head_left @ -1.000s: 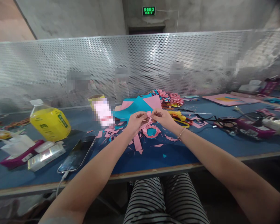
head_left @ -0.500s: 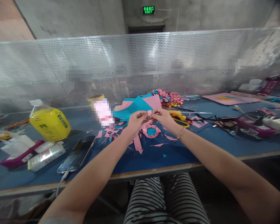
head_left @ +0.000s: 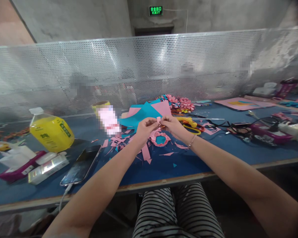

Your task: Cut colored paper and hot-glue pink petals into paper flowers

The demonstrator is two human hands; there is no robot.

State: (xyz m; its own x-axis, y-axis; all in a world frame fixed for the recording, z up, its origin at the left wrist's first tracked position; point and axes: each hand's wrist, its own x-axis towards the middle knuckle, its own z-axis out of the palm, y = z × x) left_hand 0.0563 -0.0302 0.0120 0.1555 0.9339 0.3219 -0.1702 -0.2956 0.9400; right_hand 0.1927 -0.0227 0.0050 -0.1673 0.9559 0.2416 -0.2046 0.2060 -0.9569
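Between their fingertips, my left hand (head_left: 147,128) and my right hand (head_left: 172,125) both pinch a small pink paper strip (head_left: 158,119) above the table. Just below them lies a roll of tape (head_left: 152,139) or similar ring edged with crumpled pink paper, its middle showing blue. Pink paper scraps (head_left: 146,152) are strewn around it. Behind my hands rest blue paper sheets (head_left: 139,114) and a pink sheet (head_left: 164,108). Yellow-handled scissors (head_left: 188,121) lie just beyond my right hand.
On the left stand a bottle of yellow liquid (head_left: 53,132), a tissue pack (head_left: 22,167), a small box (head_left: 48,168) and a charging phone (head_left: 81,165). Pink and blue paper flowers (head_left: 180,103) are heaped at the back, before a perforated metal screen (head_left: 149,66). Cables lie right.
The pink strip between my fingers has turned slightly and looks narrower. Both hands stay almost in place, and the whole view has shifted a little.
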